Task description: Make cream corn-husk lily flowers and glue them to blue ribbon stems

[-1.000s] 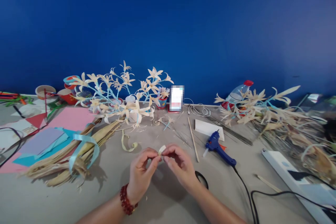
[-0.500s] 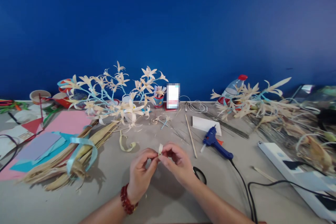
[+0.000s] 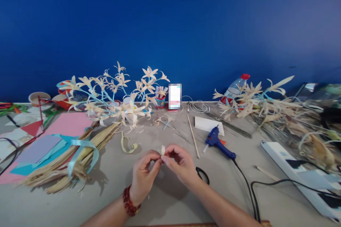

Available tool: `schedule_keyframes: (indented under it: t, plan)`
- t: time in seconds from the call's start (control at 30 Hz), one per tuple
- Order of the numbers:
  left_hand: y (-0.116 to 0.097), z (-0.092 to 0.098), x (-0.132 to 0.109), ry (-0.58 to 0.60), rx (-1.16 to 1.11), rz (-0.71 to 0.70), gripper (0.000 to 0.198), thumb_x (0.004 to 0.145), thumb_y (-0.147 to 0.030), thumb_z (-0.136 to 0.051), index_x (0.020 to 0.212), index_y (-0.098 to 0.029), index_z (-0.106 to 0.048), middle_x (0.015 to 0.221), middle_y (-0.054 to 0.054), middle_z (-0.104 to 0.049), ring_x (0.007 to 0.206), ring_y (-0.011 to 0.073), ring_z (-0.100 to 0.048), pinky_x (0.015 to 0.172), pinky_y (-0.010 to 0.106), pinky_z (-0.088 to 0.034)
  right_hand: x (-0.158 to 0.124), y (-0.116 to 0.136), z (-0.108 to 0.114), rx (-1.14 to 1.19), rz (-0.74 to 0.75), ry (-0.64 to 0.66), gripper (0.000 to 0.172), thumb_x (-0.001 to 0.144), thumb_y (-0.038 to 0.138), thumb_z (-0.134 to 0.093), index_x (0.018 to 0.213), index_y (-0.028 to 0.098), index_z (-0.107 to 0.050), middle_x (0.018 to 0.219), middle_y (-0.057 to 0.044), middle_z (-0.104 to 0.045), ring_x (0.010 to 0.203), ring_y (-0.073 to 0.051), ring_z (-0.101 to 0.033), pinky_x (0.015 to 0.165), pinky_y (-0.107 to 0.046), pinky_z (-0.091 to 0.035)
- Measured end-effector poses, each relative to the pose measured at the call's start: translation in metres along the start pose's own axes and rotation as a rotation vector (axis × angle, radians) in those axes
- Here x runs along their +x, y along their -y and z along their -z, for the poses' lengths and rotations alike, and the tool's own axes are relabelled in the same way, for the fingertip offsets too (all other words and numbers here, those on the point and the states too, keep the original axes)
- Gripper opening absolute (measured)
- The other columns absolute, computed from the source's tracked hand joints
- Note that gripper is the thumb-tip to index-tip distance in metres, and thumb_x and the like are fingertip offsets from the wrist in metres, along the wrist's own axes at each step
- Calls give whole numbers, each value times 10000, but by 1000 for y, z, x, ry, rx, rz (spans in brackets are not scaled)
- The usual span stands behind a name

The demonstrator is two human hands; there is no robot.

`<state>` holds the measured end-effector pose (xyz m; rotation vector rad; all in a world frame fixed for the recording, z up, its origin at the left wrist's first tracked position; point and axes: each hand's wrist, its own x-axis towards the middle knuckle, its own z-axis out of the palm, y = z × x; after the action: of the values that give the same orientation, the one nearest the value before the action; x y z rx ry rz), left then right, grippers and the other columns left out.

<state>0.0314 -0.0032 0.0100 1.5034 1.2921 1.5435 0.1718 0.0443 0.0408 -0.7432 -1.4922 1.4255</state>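
Observation:
Between my fingertips, low over the table's middle, is a small pale strip (image 3: 163, 149) that looks like corn husk. My left hand (image 3: 146, 170) pinches its lower end, thumb against forefinger. My right hand (image 3: 179, 165) pinches it from the other side, fingertips touching the left ones and partly hiding the piece. Beside my right wrist lies a black scissors handle (image 3: 203, 175), the rest covered by the arm. A curled husk strip (image 3: 129, 148) rests just beyond my left hand. To the right lies a blue glue gun (image 3: 220, 143) with its cord.
Husk flowers on pale blue stems (image 3: 114, 95) stand at the back left; more flowers (image 3: 253, 99) lie back right near a bottle (image 3: 237, 87). Dried husks (image 3: 61, 170) and coloured paper (image 3: 70, 124) cover the left. A white power strip (image 3: 290, 173) and black cables occupy the right.
Both hands hold nearly the same pinch; the pale strip's visible tip looks slightly more upright. The view has shifted a little.

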Motion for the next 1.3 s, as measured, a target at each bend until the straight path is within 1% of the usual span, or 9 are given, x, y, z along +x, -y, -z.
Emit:
schedule_keyframes:
  t: [0.1, 0.23, 0.33, 0.5, 0.6, 0.73, 0.87, 1.1, 1.3]
  plan:
    - [-1, 0, 0, 5, -51, 40, 93, 864, -169, -586, 812, -194, -659, 766, 20, -636, 711, 143, -579, 672, 235, -470, 1, 0, 0, -13, 9, -8, 85, 777, 207, -647, 712, 183, -599, 640, 24, -556, 596, -116, -506, 573, -221, -408]
    - [-3, -2, -1, -5, -163, 140, 69, 849, -211, -616, 860, -189, -680, 798, 33, -660, 725, 150, -594, 671, 239, -482, 2, 1, 1, -47, 24, -17, 85, 772, 188, -637, 696, 182, -600, 628, 25, -559, 589, -114, -509, 567, -218, -410]
    - [-5, -4, 0, -13, -254, 203, 87, 835, -238, -638, 883, -187, -689, 795, 33, -672, 709, 142, -593, 655, 229, -482, 2, 2, 1, -46, 21, -15, 90, 774, 197, -643, 697, 181, -599, 633, 23, -560, 590, -114, -512, 563, -218, -411]
    - [-8, -6, 2, -22, -384, 288, 98, 802, -270, -682, 805, -172, -688, 701, 7, -648, 613, 105, -548, 588, 197, -453, 2, -1, 3, 61, -11, 13, 115, 786, 236, -672, 715, 184, -597, 644, 24, -552, 594, -112, -515, 567, -222, -413]
    - [-7, -5, 4, -38, -449, 329, 113, 776, -278, -712, 781, -169, -681, 677, -2, -639, 598, 95, -535, 574, 186, -439, 1, -5, 4, 147, -48, 42, 119, 793, 274, -693, 766, 186, -617, 674, 20, -557, 617, -113, -527, 583, -226, -415]
    - [-5, -4, 5, -55, -476, 352, 108, 771, -268, -720, 774, -169, -677, 689, -3, -641, 623, 96, -539, 596, 186, -438, 0, -9, 4, 198, -81, 77, 126, 798, 293, -710, 833, 197, -635, 689, 27, -545, 623, -102, -512, 599, -221, -412]
    - [-5, -3, 4, -57, -472, 360, 106, 777, -264, -714, 774, -167, -671, 679, -6, -636, 620, 97, -540, 598, 190, -440, -1, -10, 3, 230, -115, 73, 154, 793, 318, -720, 840, 200, -634, 686, 27, -553, 621, -103, -520, 598, -222, -420]
    - [-4, -4, 5, -45, -481, 371, 113, 792, -270, -696, 769, -169, -653, 665, -8, -626, 614, 102, -528, 585, 200, -432, 1, -8, 3, 187, -114, 26, 207, 773, 373, -726, 823, 190, -642, 705, 7, -576, 648, -125, -551, 603, -240, -456]
    - [-6, -4, 6, -39, -475, 362, 106, 799, -265, -689, 776, -168, -654, 675, -3, -637, 624, 106, -537, 595, 208, -436, 1, -2, 4, 178, -149, 45, 233, 779, 402, -707, 842, 188, -643, 694, -2, -608, 641, -136, -565, 606, -247, -460]
